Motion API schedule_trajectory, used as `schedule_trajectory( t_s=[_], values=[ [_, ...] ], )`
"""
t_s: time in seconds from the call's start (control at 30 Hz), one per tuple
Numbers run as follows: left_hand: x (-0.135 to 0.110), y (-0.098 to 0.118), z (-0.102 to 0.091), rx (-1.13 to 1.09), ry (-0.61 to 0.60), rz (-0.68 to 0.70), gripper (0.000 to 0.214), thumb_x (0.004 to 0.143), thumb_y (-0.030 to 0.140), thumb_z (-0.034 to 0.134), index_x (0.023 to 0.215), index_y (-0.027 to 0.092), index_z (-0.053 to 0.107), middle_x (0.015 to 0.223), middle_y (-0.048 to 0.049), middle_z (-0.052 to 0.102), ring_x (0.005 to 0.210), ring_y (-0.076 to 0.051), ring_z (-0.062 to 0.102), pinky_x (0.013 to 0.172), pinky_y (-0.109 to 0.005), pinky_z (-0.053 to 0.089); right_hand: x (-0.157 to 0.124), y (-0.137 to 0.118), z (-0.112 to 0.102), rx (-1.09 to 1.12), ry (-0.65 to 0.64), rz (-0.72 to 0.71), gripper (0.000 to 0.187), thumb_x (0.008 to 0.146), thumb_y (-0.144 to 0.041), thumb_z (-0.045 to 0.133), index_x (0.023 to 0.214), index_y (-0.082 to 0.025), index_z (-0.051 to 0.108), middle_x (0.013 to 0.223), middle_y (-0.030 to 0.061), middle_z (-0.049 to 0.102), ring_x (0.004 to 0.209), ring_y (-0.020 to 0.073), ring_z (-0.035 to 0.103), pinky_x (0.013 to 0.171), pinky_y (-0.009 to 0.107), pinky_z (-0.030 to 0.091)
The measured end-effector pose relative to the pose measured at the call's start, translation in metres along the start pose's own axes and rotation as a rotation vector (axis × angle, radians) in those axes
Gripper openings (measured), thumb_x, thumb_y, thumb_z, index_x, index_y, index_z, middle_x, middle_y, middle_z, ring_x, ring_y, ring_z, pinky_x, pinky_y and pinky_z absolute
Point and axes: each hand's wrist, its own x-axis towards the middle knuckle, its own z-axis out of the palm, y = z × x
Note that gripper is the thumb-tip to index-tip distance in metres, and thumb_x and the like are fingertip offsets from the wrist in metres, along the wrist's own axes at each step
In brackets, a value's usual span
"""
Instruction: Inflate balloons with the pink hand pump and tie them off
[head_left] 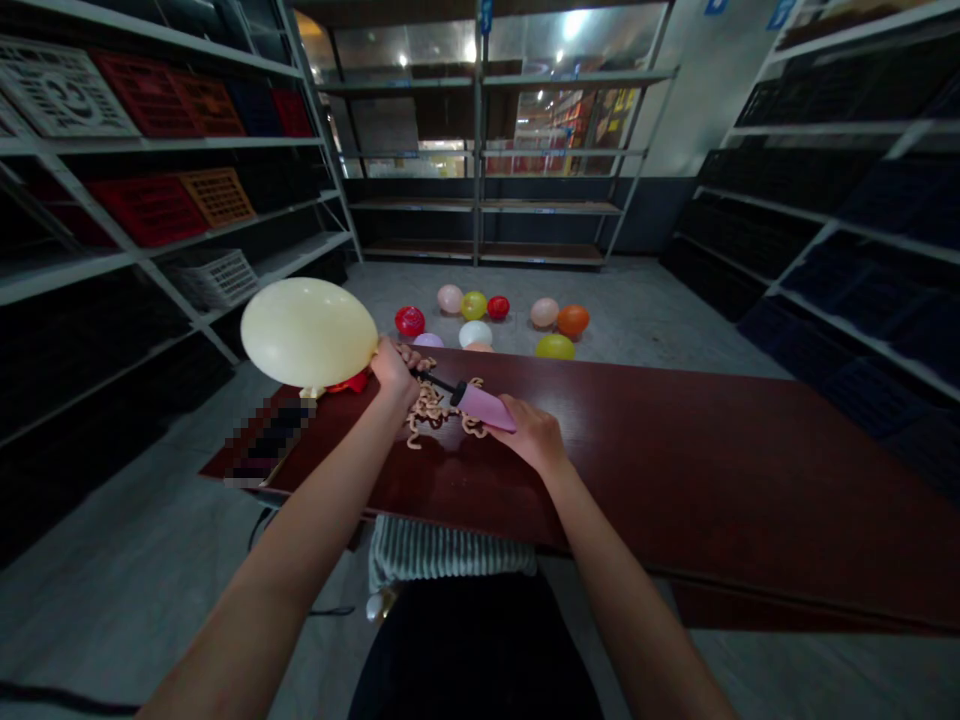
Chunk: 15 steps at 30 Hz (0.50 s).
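My left hand (394, 367) is closed where a large pale yellow balloon (309, 332) meets the black rod of a balloon pump. The inflated balloon extends leftward from this hand; its neck is hidden by the fingers. Wrapped around the pink barrel of the balloon pump (486, 407) is my right hand (534, 433). The black rod shows between the two hands, drawn out of the barrel. Beneath the pump lies a loose heap of curly beige pieces (427, 402) on the table. A red item (351, 383) sits partly hidden under the balloon.
The dark red table (675, 450) stretches far to the right. A blurred-out dark object (271, 440) rests at its left end. Several inflated balloons (474, 305) lie on the floor beyond. Shelves (217, 140) with plastic crates stand left; other racks (480, 205) stand behind and right.
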Motion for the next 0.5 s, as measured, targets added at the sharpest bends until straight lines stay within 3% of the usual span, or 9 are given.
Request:
schedule_trajectory(
  t_s=[0.13, 0.27, 0.5],
  values=[
    [0.011, 0.040, -0.005, 0.006, 0.030, 0.053, 0.034, 0.090, 0.017, 0.049, 0.062, 0.021, 0.029, 0.047, 0.0087, 0.025, 0.034, -0.007, 0.024, 0.038, -0.021, 0.022, 0.000, 0.001, 0.002, 0.025, 0.032, -0.036, 0.045, 0.086, -0.046, 0.075, 0.121, -0.019, 0.065, 0.101, 0.0089, 0.078, 0.083, 0.0225, 0.074, 0.072, 0.030, 0.051],
    [0.014, 0.068, 0.006, 0.032, 0.003, 0.104, 0.040, 0.095, 0.025, 0.050, 0.062, 0.021, 0.028, 0.046, 0.0083, 0.025, 0.033, -0.007, 0.023, 0.038, -0.022, 0.023, -0.001, 0.003, 0.005, 0.076, 0.081, -0.048, 0.047, 0.086, -0.043, 0.075, 0.123, -0.017, 0.064, 0.106, 0.0102, 0.077, 0.088, 0.0235, 0.075, 0.076, 0.032, 0.054],
    [-0.017, 0.063, 0.060, 0.047, -0.193, 0.236, 0.055, 0.102, 0.049, 0.050, 0.062, 0.021, 0.025, 0.044, 0.0069, 0.021, 0.034, -0.007, 0.020, 0.036, -0.023, 0.018, -0.005, 0.008, 0.004, 0.120, 0.158, 0.035, 0.048, 0.090, -0.050, 0.069, 0.125, -0.018, 0.063, 0.106, 0.0128, 0.077, 0.086, 0.0251, 0.075, 0.075, 0.034, 0.058]
  ],
)
